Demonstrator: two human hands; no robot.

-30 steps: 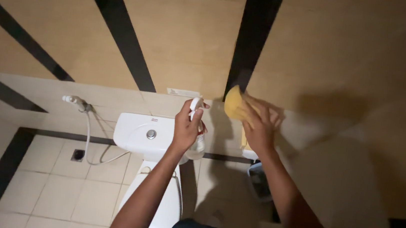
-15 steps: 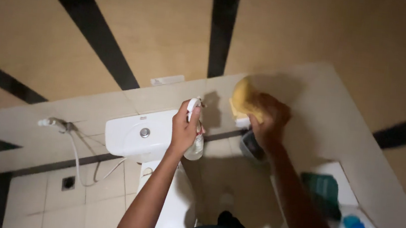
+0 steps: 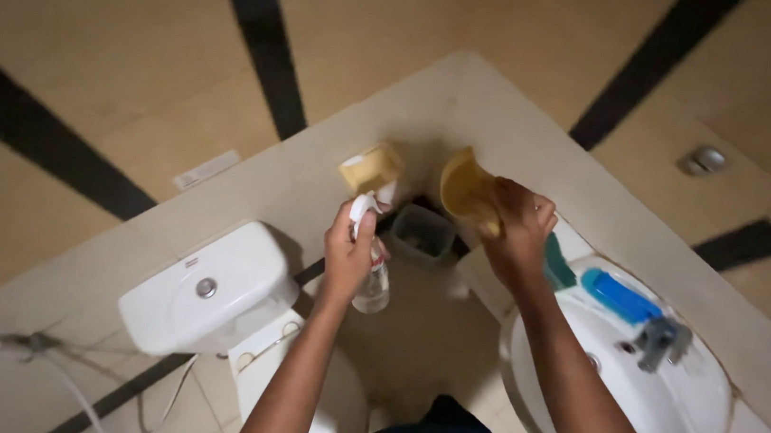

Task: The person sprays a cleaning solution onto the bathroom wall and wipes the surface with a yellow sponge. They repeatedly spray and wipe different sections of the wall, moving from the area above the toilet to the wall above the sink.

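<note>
My left hand [image 3: 348, 253] grips a small clear spray bottle [image 3: 371, 280] with a white nozzle, held upright in front of the tiled wall. My right hand [image 3: 517, 232] holds a folded yellow cloth [image 3: 467, 190], lifted toward the wall corner. A roll of paper [image 3: 371, 167] sits on the wall just above the spray nozzle. A small grey bin [image 3: 422, 236] lies on the floor in the corner, between my two hands.
A white toilet cistern [image 3: 211, 289] with a round flush button stands at the left, a hose sprayer [image 3: 4, 345] beside it. A white washbasin [image 3: 652, 407] with a grey tap [image 3: 658, 339] is at the right, with a blue object [image 3: 619, 295] and a green object [image 3: 559, 263] on its rim.
The view has swung right, bringing the washbasin fully into sight. Both hands have shifted toward the wall corner, still holding the bottle and the cloth.
</note>
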